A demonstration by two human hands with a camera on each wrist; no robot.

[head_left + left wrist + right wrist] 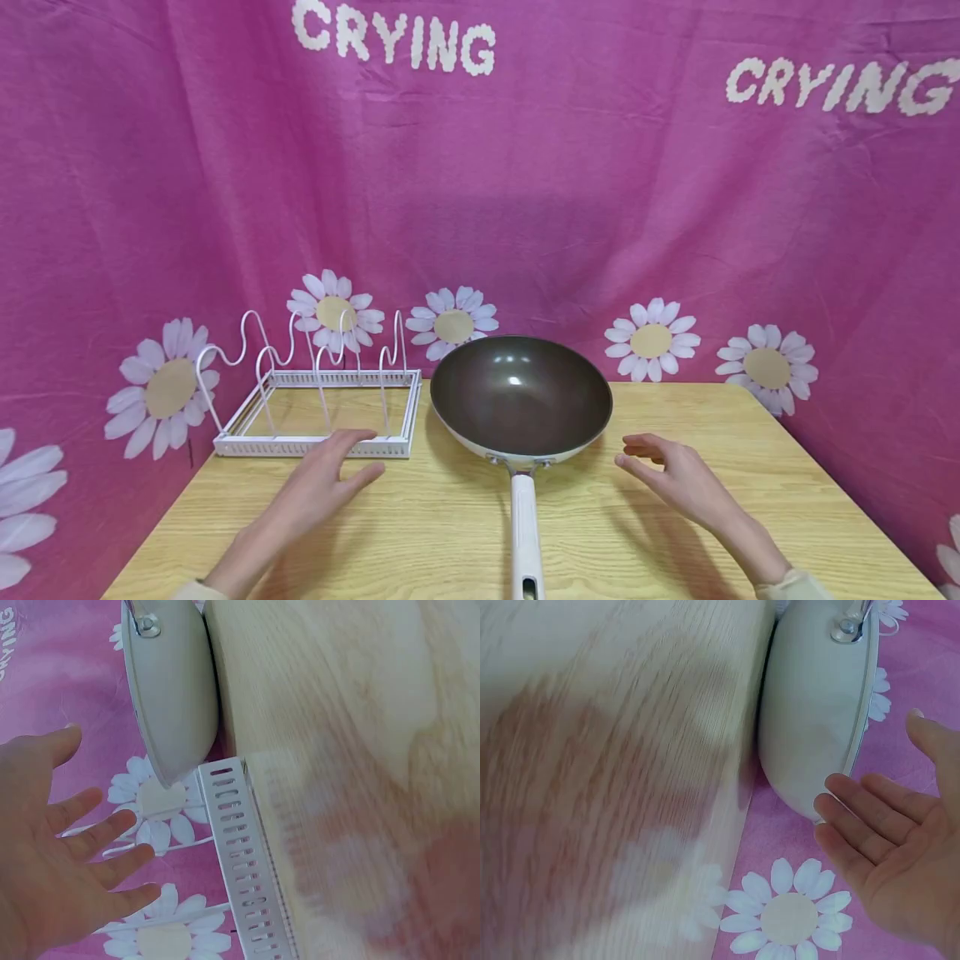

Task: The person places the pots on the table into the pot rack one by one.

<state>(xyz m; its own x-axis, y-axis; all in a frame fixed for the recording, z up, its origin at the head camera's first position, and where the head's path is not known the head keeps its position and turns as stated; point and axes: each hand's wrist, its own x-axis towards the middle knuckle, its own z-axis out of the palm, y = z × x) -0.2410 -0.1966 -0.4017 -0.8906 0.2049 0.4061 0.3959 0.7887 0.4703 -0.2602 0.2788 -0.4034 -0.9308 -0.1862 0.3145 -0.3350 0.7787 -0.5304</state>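
Observation:
A wok (522, 398) with a dark inside and a cream outside rests on the wooden table, its pale handle (526, 529) toward me. Left of it stands a white wire rack (315, 448) with wavy upright dividers and a slotted base. My left hand (315, 479) hovers by the rack's front edge, fingers extended and holding nothing; the left wrist view shows its fingers spread beside the slotted rail (244, 859). To the right of the wok my right hand (678, 475) is held in the air, palm toward the pan, fingers relaxed and apart from it in the head view.
The light wooden table (442, 542) reaches back to a pink cloth (525, 208) with white daisies and lettering, which hangs behind it and along both sides. The wok's handle extends to the table's near side, between both forearms.

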